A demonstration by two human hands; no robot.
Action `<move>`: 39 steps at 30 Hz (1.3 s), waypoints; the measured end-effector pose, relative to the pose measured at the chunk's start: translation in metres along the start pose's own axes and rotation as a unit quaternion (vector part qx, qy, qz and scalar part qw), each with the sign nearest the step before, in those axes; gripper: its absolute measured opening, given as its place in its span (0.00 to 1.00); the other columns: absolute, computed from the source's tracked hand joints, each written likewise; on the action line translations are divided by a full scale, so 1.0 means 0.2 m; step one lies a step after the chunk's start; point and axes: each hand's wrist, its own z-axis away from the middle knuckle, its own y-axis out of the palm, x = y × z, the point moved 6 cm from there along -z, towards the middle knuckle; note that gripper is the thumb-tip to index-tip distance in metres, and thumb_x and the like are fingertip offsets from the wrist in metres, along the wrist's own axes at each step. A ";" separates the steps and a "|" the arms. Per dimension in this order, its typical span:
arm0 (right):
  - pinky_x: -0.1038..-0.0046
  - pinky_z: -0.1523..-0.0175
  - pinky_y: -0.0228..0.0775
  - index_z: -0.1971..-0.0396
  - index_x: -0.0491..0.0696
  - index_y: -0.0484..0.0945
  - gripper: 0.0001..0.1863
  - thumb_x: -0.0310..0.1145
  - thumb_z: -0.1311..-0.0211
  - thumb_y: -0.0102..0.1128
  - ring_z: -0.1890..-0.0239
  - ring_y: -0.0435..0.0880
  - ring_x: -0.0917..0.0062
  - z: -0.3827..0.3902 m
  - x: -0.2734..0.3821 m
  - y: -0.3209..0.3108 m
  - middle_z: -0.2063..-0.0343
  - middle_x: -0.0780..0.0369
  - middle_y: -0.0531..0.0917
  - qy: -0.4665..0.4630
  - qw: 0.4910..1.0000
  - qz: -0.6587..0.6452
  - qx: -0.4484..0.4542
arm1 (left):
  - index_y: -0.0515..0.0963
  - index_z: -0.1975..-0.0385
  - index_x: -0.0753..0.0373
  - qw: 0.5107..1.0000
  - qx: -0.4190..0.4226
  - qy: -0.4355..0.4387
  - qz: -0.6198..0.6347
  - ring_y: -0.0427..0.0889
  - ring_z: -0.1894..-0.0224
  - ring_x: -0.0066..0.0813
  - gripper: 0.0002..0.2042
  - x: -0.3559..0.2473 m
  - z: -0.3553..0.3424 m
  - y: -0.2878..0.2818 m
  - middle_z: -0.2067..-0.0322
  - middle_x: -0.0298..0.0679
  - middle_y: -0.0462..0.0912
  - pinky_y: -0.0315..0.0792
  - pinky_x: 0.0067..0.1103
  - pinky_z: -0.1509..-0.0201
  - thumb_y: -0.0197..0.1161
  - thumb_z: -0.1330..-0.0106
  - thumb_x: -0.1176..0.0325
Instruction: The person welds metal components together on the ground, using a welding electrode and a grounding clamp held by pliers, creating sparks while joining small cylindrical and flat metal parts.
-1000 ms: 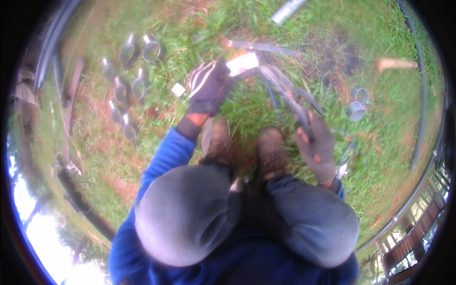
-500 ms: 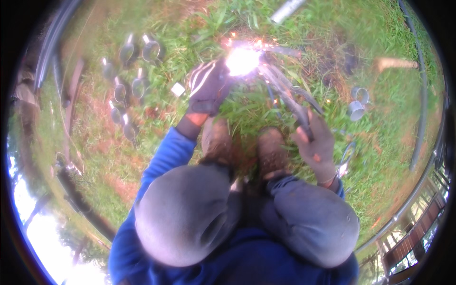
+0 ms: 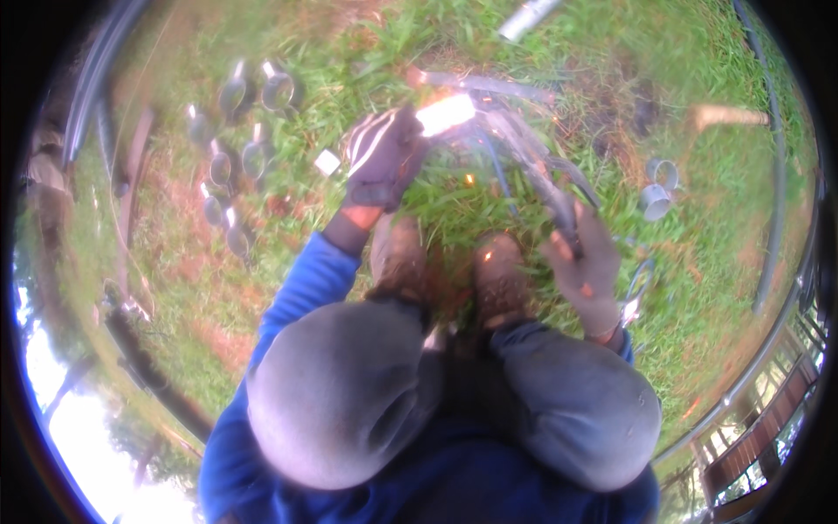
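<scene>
My left hand, in a dark glove with white stripes, is closed on a short metal piece that is lit so white that its details are lost. My right hand, also gloved, grips the handle of a welding electrode holder. The holder's far end points up and left to the bright piece; glare and smoke blur the electrode tip. Beyond the lit piece, a flat metal bar lies across the grass. One orange spark glows over the grass between my boots and the piece.
Several metal rings with tabs lie on the grass at left, beside a small white square. Two short pipe pieces are at right. A pipe and a wooden stick lie farther off. My boots stand close in.
The glaring arc has shrunk to a white glow on the metal piece, and most of the sparks are gone. My right hand has shifted slightly; my left hand stays put.
</scene>
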 end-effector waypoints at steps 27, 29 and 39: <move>0.56 0.47 0.92 0.19 0.43 0.82 0.49 0.29 0.43 0.94 0.51 0.96 0.49 -0.02 0.03 0.01 0.46 0.49 0.92 -0.006 0.999 0.013 0.029 | 0.92 0.36 0.71 0.995 0.013 -0.015 0.103 0.91 0.54 0.26 0.17 0.16 0.06 0.04 0.50 0.36 0.95 0.86 0.26 0.49 0.71 0.21 0.84; 0.55 0.47 0.92 0.20 0.42 0.82 0.49 0.30 0.43 0.94 0.50 0.96 0.49 -0.02 0.02 0.02 0.46 0.48 0.92 -0.004 0.999 0.015 0.030 | 0.92 0.37 0.71 0.966 0.006 -0.135 0.220 0.91 0.54 0.25 0.15 0.25 0.07 0.06 0.50 0.37 0.94 0.87 0.25 0.49 0.69 0.19 0.84; 0.57 0.49 0.91 0.21 0.42 0.82 0.49 0.28 0.45 0.95 0.53 0.96 0.51 -0.01 0.01 0.02 0.48 0.50 0.91 -0.002 1.000 -0.002 0.021 | 0.91 0.39 0.70 0.999 0.033 -0.027 0.013 0.86 0.60 0.18 0.12 0.04 0.01 0.01 0.58 0.32 0.91 0.81 0.22 0.56 0.74 0.17 0.77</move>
